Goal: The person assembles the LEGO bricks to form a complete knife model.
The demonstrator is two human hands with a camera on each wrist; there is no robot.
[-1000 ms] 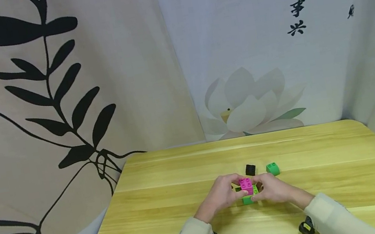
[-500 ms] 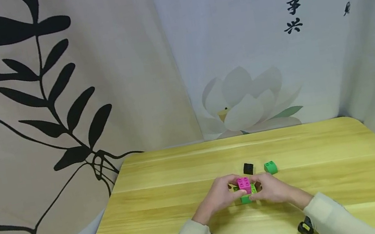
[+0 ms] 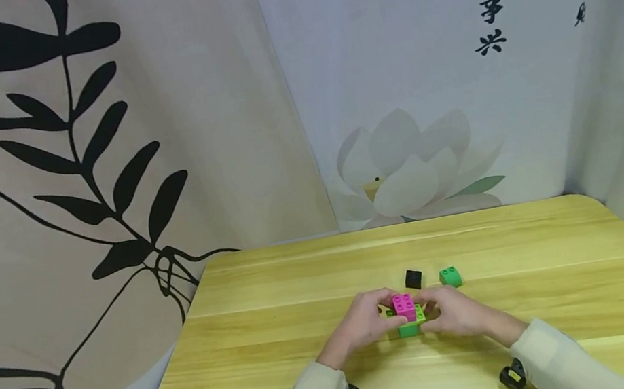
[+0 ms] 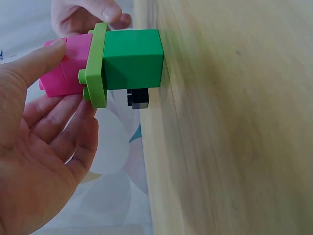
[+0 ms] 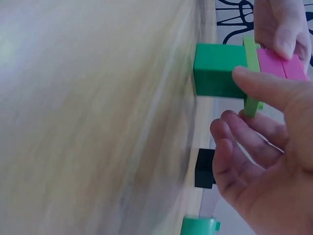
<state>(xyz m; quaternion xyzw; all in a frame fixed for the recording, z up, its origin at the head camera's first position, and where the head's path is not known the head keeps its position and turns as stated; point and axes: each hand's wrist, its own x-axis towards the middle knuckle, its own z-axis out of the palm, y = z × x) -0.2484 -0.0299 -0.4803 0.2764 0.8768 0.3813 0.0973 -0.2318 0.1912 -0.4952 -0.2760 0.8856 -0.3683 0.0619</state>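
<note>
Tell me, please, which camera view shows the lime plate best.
The left wrist view: the lime plate appears large, nearly unobstructed. In the right wrist view, the right thumb partly covers it; the head view shows it small, partly under the pink block.

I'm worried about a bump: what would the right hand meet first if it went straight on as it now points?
Most likely the light-green plate, just ahead of the right hand; whether they already touch is unclear.

A curtained nook, home or studio unclear: printed drapes (image 3: 227, 133) behind 1 wood-grain table (image 3: 547, 265).
</note>
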